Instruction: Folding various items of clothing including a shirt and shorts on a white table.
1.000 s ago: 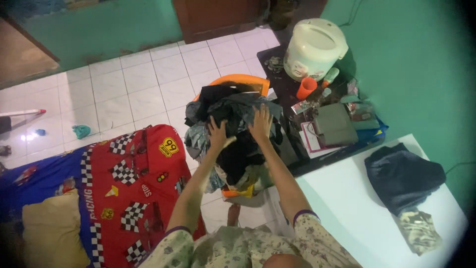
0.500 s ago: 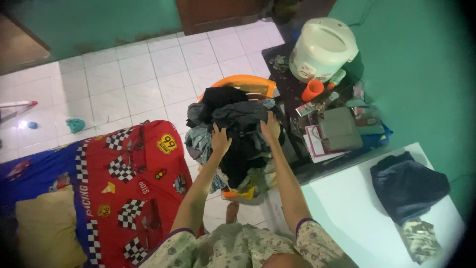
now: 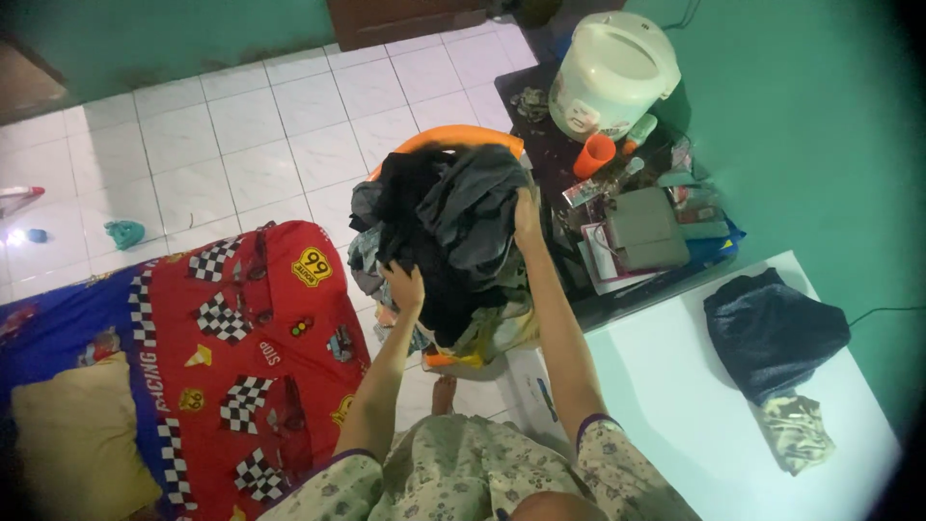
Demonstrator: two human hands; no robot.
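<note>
**Both hands in the clothes pile**

I had both arms stretched forward toward the centre of the frame. My left hand (image 3: 405, 287) was closed on dark cloth at the lower left of the clothes (image 3: 453, 232), fingers curled into the folds. My right hand (image 3: 527, 210) lay flatter against the pile's right side, fingers up along a grey garment; I could not tell whether it gripped or only pressed.

The clothes made one heap, dark and grey on top, paler patterned pieces below, piled above the rim of one orange basket (image 3: 468, 140) just above centre. The heap sat between my two hands, touching both.

To the upper right stood one dark table (image 3: 540, 159) with one cream rice cooker (image 3: 610, 72), one orange cup (image 3: 594, 154) and one grey pouch (image 3: 644, 230) among small clutter. At the lower right, one white surface (image 3: 675, 386) carried two folded pieces: a dark garment (image 3: 772, 333) and a camouflage one (image 3: 797, 432) just below it. At the left lay one red and blue bedsheet (image 3: 241, 338) with one tan pillow (image 3: 77, 449) at the lower left.
</note>
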